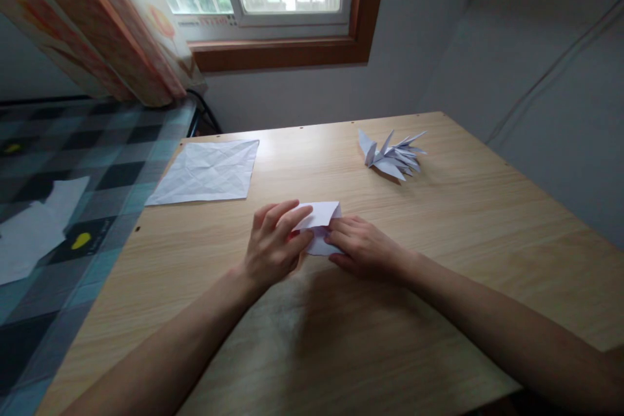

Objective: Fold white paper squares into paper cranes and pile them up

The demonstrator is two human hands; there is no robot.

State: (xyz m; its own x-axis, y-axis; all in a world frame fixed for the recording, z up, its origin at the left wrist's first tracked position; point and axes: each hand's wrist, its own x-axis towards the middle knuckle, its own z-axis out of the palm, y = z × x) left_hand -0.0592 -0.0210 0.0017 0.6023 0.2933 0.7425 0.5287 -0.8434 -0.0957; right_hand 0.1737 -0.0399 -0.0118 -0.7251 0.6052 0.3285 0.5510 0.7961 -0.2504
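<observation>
Between my hands, just above or on the table, is a small piece of white paper (322,213) with a folded upper flap and a lower layer. My left hand (274,240) grips its left side, fingers over the flap and thumb toward the lower layer. On the other side, my right hand (363,247) holds the right edge, its fingertips tucked at the opening between the layers. The fingers partly hide the paper's left and right ends.
On the wooden table (468,221), a creased white sheet (209,172) lies at the back left. A spiky folded-paper piece (394,157) stands at the back right. More white paper (34,231) rests on a checked cloth (146,136) at left. A window is behind.
</observation>
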